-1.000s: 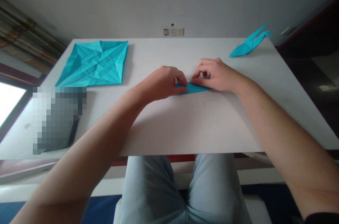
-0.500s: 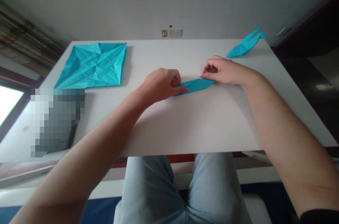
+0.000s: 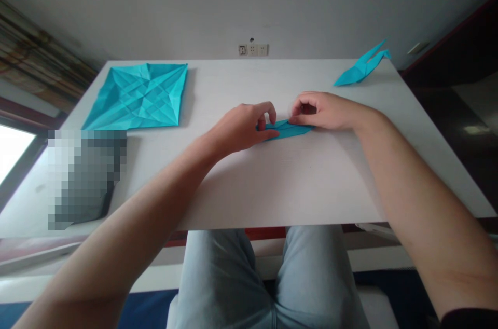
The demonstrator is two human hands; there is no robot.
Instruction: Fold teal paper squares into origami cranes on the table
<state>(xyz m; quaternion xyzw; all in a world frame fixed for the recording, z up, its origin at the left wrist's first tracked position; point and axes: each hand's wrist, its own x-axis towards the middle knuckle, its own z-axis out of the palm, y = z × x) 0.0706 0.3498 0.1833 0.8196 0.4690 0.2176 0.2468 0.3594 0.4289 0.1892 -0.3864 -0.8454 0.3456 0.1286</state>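
Note:
A narrow strip-like piece of folded blue paper (image 3: 290, 132) lies on the white table in front of me. My left hand (image 3: 247, 126) holds its left end, thumb along the near edge and the index finger arched above the paper. On the right half, my right hand (image 3: 321, 110) pinches the upper edge between thumb and fingertips. The fingers hide both ends in part. Behind the right hand stands a folded blue paper crane (image 3: 360, 69), its narrow points tilted up; neither hand touches it.
A creased blue paper sheet (image 3: 142, 95) lies spread at the table's back left. Nearer on that side is a dark, pixelated flat object (image 3: 87, 178). The white table (image 3: 295, 189) reaches the wall, where sockets (image 3: 252, 50) sit. My legs are below the front edge.
My right hand has slid slightly left and nearer along the paper strip, with its fingers now over the upper edge. The left index finger has lifted a little. The view has shifted slightly.

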